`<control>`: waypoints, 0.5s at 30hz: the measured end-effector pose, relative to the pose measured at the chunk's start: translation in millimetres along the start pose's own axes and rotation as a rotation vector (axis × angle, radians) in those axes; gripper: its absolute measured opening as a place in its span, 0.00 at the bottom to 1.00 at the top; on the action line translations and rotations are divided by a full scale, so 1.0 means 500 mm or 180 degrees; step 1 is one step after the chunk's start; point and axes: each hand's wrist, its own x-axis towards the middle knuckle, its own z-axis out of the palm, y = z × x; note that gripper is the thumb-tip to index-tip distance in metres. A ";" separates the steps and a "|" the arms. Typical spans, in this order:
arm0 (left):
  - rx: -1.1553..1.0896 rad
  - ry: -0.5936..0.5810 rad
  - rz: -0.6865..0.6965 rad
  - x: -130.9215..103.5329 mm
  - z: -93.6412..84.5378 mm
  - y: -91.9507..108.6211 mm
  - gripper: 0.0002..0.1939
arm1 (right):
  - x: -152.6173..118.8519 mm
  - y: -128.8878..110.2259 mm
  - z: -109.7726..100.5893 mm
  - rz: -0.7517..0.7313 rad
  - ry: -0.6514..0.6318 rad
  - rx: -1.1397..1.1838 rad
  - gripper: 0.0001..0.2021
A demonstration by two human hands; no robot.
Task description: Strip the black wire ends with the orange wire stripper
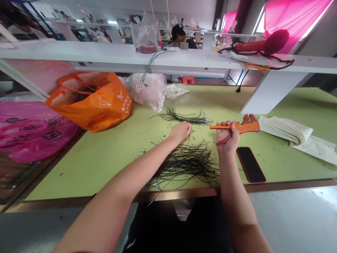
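On the green tabletop (76, 160), two bundles of thin black wires are seen: a larger near bundle (188, 163), close to the near edge, and a smaller far bundle (184, 116). Between them the left hand (181, 131) is placed, just beside the far bundle. Its fingers are curled nearly closed; whether a wire is pinched in them cannot be told. By the right hand (228, 137) an orange-and-red hand tool (244, 127) is gripped, with the fingers wrapped around its handle and its red head pointed to the right.

The left part of the near bundle is partly covered by the left forearm (142, 168). The right forearm (231, 182) is placed between this bundle and a phone (251, 165), which is laid flat. Small dark scraps are scattered around. Farther right, folded papers (286, 130) are laid near a white support panel (275, 92). On the far left, an orange bag (102, 107), a pink bag (34, 131) and a clear plastic bag (147, 91) are grouped. Above the far side, the space is crossed by a white shelf (100, 52), on which a red hair dryer (263, 45) is rested. Beyond it, another person (192, 43) is partly seen.
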 end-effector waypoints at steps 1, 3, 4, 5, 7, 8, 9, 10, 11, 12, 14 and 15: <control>0.0123 -0.0037 0.0092 0.035 0.006 -0.002 0.16 | 0.002 0.004 -0.003 0.0022 0.0018 -0.0002 0.06; 0.0351 -0.0142 0.0235 0.090 0.018 -0.007 0.14 | 0.007 0.012 -0.009 0.0049 0.0055 -0.0024 0.07; 0.0452 -0.0196 0.0295 0.108 0.024 -0.010 0.13 | 0.009 0.016 -0.013 0.0057 0.0069 -0.0035 0.08; 0.0539 -0.0248 0.0350 0.122 0.029 -0.013 0.12 | 0.011 0.019 -0.016 0.0065 0.0075 -0.0038 0.08; 0.0661 -0.0328 0.0456 0.137 0.037 -0.021 0.12 | 0.012 0.024 -0.021 0.0095 0.0085 -0.0040 0.08; 0.0692 -0.0359 0.0501 0.142 0.040 -0.025 0.12 | 0.012 0.026 -0.022 0.0117 0.0092 -0.0050 0.09; 0.0703 -0.0388 0.0536 0.145 0.043 -0.028 0.12 | 0.011 0.028 -0.023 0.0140 0.0102 -0.0065 0.09; 0.0693 -0.0416 0.0557 0.147 0.044 -0.031 0.12 | 0.010 0.029 -0.023 0.0166 0.0102 -0.0086 0.10; 0.0662 -0.0444 0.0563 0.150 0.044 -0.033 0.12 | 0.008 0.031 -0.022 0.0187 0.0091 -0.0109 0.10; 0.0608 -0.0468 0.0554 0.152 0.044 -0.033 0.11 | 0.006 0.033 -0.022 0.0197 0.0072 -0.0128 0.11; 0.0428 -0.0478 0.0491 0.156 0.041 -0.032 0.08 | 0.003 0.036 -0.021 0.0203 0.0033 -0.0133 0.11; 0.0300 -0.0452 0.0435 0.157 0.038 -0.029 0.07 | 0.002 0.037 -0.021 0.0211 0.0030 -0.0127 0.11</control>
